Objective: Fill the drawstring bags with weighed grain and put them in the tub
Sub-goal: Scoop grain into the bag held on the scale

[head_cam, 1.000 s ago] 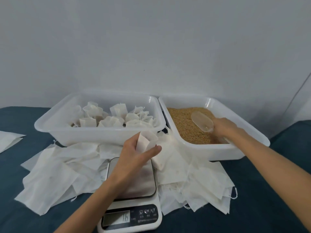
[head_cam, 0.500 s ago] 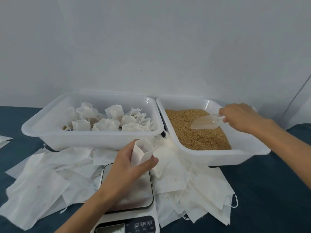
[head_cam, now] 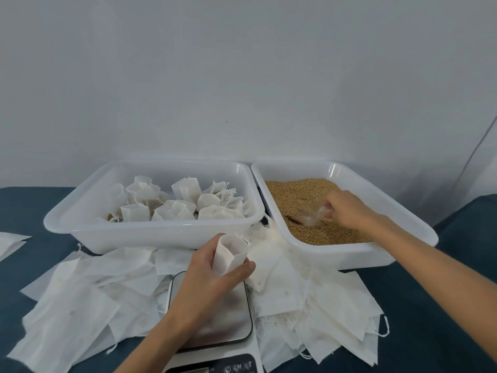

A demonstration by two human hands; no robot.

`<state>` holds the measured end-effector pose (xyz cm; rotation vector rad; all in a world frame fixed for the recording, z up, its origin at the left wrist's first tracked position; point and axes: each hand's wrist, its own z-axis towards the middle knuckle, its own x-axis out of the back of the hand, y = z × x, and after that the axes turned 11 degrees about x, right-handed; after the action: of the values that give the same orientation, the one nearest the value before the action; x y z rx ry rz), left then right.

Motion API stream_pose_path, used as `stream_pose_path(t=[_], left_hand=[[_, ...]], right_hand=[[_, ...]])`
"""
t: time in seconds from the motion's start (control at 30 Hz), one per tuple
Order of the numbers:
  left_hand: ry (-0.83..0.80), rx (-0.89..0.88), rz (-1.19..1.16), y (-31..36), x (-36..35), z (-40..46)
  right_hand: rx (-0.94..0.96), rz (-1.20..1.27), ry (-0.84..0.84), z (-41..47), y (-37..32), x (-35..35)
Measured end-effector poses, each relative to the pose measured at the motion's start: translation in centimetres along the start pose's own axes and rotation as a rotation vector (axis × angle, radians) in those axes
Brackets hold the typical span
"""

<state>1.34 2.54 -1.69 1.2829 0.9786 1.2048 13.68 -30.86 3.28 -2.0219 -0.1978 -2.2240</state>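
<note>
Head camera, the only view I had: my left hand [head_cam: 215,275] gripped an open drawstring bag [head_cam: 230,254], thumb and fingers curled round it, mouth upward, held over the steel platform of the scale [head_cam: 228,319]. The scale sat on the dark blue table [head_cam: 430,319], and only the top edge of its control panel showed at the bottom of the picture, so I could not read any weight.

Beyond the scale and to its right stood the grain tub [head_cam: 403,219], white plastic, holding brown grain [head_cam: 301,195]. My right hand [head_cam: 347,211] was inside that tub, fingers closed on the handle of a clear plastic scoop [head_cam: 309,214], whose bowl lay down in the grain; motion blur kept me from telling how much was in it.

Beyond the scale and to its left stood the second white tub [head_cam: 134,232], touching or just beside the grain tub, I could not tell which. Filled bags [head_cam: 174,211] with cinched tops sat inside it.

Flat empty bags [head_cam: 80,305] lay heaped on the table on both sides of the scale and against the fronts of the tubs, some with loose strings trailing. One more white sheet [head_cam: 10,243] lay well to the left of the scale, at the picture's edge.
</note>
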Motion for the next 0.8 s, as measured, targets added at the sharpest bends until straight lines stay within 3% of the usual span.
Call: stream_pose_path(t=[0.17,0.4,0.6,0.8], left_hand=[[0.007,0.02,0.0,0.0,-0.1,-0.1],[0.005,0.032,-0.04,0.0,-0.5,-0.3],[0.007,0.048,-0.034,0.0,-0.9,-0.5],[0.005,0.061,-0.064,-0.2,-0.7,-1.3]], right_hand=[[-0.114,0.222,0.116,-1.1,1.9,-0.5],[-0.113,0.37,0.243,-2.3,3.6,-0.7],[0.102,0.554,0.296,-4.4,1.6,1.3],[0.386,0.591,0.213,-8.4,-3.1,4.4]])
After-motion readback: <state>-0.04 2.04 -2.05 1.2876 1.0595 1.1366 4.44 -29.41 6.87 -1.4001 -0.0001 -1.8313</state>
